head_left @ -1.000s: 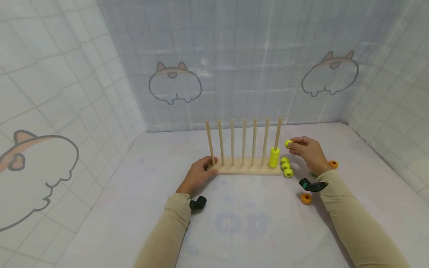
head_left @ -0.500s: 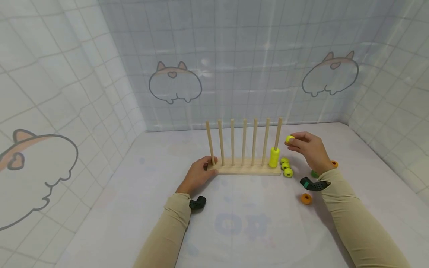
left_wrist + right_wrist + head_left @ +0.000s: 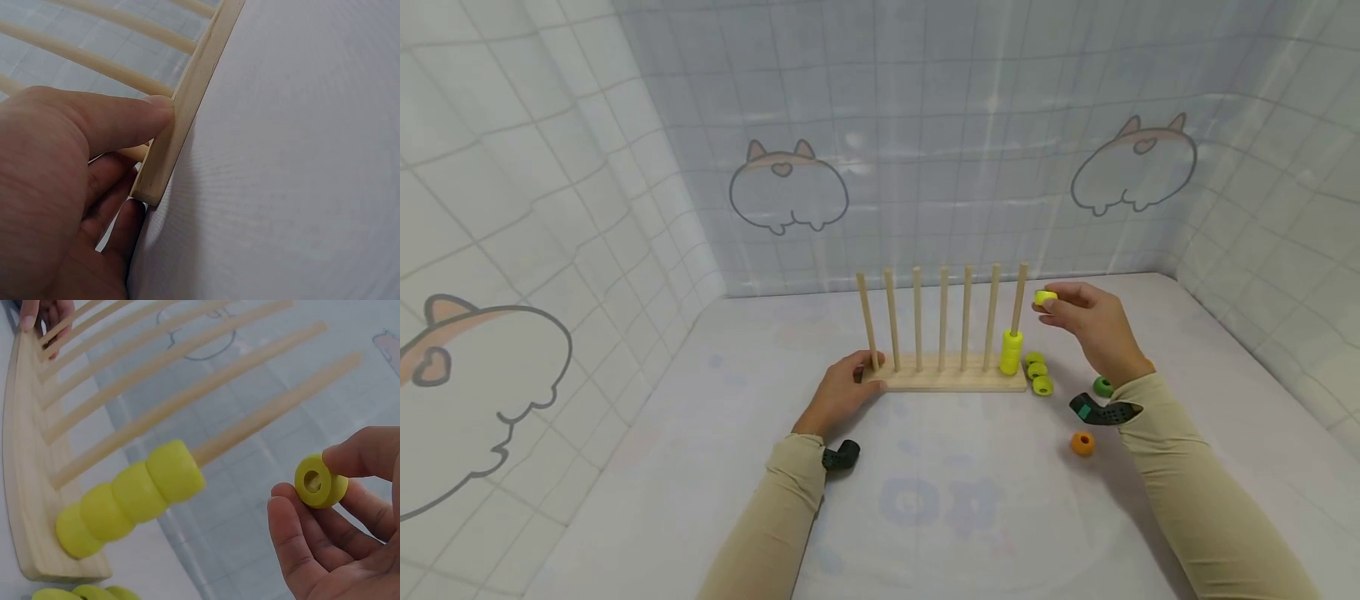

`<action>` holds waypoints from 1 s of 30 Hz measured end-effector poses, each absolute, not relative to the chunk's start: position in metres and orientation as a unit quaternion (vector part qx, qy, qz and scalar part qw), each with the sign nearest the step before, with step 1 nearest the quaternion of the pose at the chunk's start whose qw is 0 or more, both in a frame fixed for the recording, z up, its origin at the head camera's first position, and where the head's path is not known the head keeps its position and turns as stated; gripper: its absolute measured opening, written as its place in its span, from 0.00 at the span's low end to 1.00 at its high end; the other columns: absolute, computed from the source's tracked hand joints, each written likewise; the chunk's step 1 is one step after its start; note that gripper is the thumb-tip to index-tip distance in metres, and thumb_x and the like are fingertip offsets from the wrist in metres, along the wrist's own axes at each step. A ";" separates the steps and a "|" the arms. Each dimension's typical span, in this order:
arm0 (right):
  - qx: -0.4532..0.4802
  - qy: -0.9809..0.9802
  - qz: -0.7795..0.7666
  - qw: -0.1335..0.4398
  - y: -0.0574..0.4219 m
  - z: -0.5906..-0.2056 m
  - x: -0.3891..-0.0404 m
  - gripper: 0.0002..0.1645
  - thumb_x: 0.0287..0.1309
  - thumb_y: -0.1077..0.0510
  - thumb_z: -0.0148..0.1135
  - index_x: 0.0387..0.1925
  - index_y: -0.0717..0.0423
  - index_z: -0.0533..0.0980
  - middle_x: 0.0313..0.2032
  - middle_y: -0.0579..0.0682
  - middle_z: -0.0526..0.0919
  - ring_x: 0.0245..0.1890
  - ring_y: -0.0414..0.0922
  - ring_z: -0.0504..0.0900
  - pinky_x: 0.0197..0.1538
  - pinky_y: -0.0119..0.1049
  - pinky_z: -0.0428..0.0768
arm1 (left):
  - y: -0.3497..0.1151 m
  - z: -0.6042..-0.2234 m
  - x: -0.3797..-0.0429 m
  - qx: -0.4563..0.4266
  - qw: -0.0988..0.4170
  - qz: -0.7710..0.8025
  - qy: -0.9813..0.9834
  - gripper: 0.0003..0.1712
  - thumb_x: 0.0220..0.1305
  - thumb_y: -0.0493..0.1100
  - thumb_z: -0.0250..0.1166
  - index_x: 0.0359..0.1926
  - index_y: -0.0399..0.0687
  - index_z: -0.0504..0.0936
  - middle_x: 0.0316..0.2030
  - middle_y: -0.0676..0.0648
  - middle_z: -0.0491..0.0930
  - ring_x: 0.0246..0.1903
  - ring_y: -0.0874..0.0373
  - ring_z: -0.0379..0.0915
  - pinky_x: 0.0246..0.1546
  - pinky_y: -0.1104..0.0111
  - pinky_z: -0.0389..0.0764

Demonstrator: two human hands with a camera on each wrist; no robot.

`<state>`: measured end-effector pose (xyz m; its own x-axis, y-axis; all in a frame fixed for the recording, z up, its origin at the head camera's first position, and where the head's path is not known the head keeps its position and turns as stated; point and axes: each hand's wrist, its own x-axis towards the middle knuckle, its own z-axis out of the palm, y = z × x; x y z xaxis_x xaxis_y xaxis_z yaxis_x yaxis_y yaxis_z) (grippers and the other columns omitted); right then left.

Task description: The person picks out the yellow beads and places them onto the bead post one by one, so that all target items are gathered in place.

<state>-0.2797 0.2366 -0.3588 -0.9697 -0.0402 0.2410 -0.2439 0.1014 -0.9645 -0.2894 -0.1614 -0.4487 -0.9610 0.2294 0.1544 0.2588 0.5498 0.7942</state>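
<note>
A wooden peg rack (image 3: 940,383) stands on the table with several upright pegs in a row. My left hand (image 3: 838,396) holds the left end of its base; in the left wrist view the thumb (image 3: 140,119) presses the base's edge. Between thumb and fingers, my right hand (image 3: 1097,329) pinches a yellow bead (image 3: 1044,297), just right of the rightmost peg (image 3: 1019,300) and below its tip. The bead's hole shows in the right wrist view. Several yellow beads (image 3: 131,494) are stacked at the bottom of that peg; the other pegs carry none.
Loose yellow beads (image 3: 1042,386) lie beside the rack's right end. A green bead (image 3: 1102,387) sits near the right wrist, and an orange bead (image 3: 1082,443) lies closer to me. Another orange bead is mostly hidden behind the right wrist. Patterned sheeting (image 3: 880,125) encloses the table.
My right hand has lifted the yellow bead upward, to nearer the height of the peg's upper part. The left hand keeps its hold on the rack, which stays in place.
</note>
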 end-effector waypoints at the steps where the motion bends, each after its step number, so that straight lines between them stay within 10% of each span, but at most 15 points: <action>1: 0.098 -0.737 0.665 0.077 0.236 -0.357 -0.279 0.29 0.69 0.55 0.63 0.64 0.67 0.69 0.59 0.63 0.75 0.52 0.43 0.83 0.55 0.34 0.79 | -0.162 -0.449 -0.289 -0.138 0.017 -0.455 -0.880 0.22 0.61 0.44 0.71 0.57 0.55 0.81 0.58 0.50 0.79 0.54 0.51 0.77 0.58 0.56 0.73; 30: 0.133 -0.641 0.745 0.128 0.217 -0.327 -0.266 0.23 0.64 0.63 0.66 0.56 0.71 0.72 0.50 0.58 0.79 0.49 0.48 0.84 0.52 0.38 0.81 | -0.162 -0.446 -0.284 -0.149 0.014 -0.462 -0.874 0.21 0.63 0.43 0.71 0.57 0.54 0.80 0.57 0.50 0.79 0.55 0.51 0.76 0.58 0.55 0.73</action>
